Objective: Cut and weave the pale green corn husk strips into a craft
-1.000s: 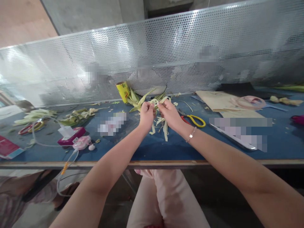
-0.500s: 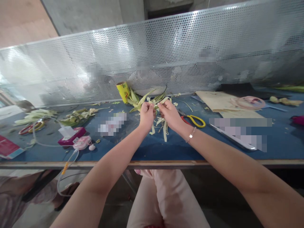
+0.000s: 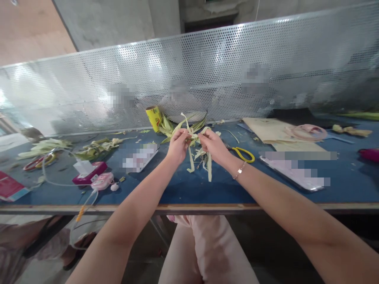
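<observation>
I take the yellow tube (image 3: 153, 119) as my landmark on the blue table (image 3: 166, 193). Far left of it, toward the near edge, I see a red box (image 3: 12, 186); farther back lie pale husks (image 3: 45, 146) and looped handles (image 3: 51, 160). Between those and the tube come a purple block (image 3: 90, 173) with a pink charger (image 3: 102, 180) beside it, green husks (image 3: 97, 149) and a white-edged phone (image 3: 140, 157). Just right of the tube and nearer me, my left hand (image 3: 178, 146) pinches the pale husk strips (image 3: 192, 136); my right hand (image 3: 211, 145) pinches them from the other side, close to the left, and loose ends hang below. I can't tell whether the fingertips touch each other. Farther right of the tube lie a yellow handle (image 3: 245, 155), tan sheets (image 3: 263, 129), a larger phone (image 3: 293, 173) nearer me, a pink coil (image 3: 306, 132) on the sheets, and a magenta item (image 3: 370, 155).
</observation>
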Available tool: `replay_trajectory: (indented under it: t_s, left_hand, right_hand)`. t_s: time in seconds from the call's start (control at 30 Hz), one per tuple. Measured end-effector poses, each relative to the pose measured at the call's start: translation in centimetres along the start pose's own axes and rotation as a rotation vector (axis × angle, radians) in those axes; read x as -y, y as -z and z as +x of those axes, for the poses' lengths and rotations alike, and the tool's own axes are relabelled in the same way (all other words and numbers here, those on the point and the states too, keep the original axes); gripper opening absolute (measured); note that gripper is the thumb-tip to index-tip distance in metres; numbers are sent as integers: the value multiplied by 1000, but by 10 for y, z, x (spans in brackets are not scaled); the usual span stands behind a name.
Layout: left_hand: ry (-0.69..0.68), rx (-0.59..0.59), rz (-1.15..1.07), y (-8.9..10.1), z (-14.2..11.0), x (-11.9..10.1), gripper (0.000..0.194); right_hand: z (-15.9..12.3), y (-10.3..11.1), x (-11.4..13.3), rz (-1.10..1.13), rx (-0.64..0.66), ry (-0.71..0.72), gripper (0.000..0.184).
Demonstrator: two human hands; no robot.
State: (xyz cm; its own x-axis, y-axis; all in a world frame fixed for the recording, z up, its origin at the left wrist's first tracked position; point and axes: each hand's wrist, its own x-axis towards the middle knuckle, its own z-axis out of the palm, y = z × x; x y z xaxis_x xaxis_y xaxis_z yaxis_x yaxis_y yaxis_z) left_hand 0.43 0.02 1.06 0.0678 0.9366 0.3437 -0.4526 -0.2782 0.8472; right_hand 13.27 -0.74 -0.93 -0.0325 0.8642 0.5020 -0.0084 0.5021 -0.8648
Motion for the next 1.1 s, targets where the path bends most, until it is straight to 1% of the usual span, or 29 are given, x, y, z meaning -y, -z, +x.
replay_trajectory:
  t_s: [0.07,0.13,0.2,0.27,0.37,0.47,0.53,0.6,0.67,0.77,0.87,0.97,1.1]
  left_hand:
    - [74,31,-49,1,0,-3,15]
    - [119,81,-60,0,0,-4,18]
    - [130,100,-29,-1,-1,-2,21]
    - [110,85,0,0,-1,1,19]
    - [135,89,-32,5,0,1,19]
    - [164,137,-115,11,2,-4,20]
    - [195,177,-133,13,3,-8,16]
    - [188,212,-116,13,3,-9,13]
    - [191,220,-87,12,2,-7,15]
    - [206,216,-21,11,1,0,31]
    - [210,182,-4,10,0,5,34]
    - [231,203,-28,10,-1,4,36]
    - [224,198,-133,12,1,-3,46]
  right_hand:
    - [1,1,-1,73,-12,-70,36]
    - [0,0,-1,112,-25,-98,36]
    - [0,-2,0,139,-29,-96,36]
    - [-1,-4,0,173,-19,-100,34]
    - [-2,-5,2,256,-25,-140,34]
    - [0,-5,3,350,-42,-181,35]
    - [1,-4,2,393,-43,-196,36]
    - [3,-4,1,383,-25,-211,36]
    - [4,-3,-2,338,-3,-245,37]
    - [5,1,-6,311,-15,-245,36]
    - [6,6,-6,291,-16,-238,35]
    - [6,8,-3,251,0,-258,33]
    - [6,10,-2,187,10,-277,33]
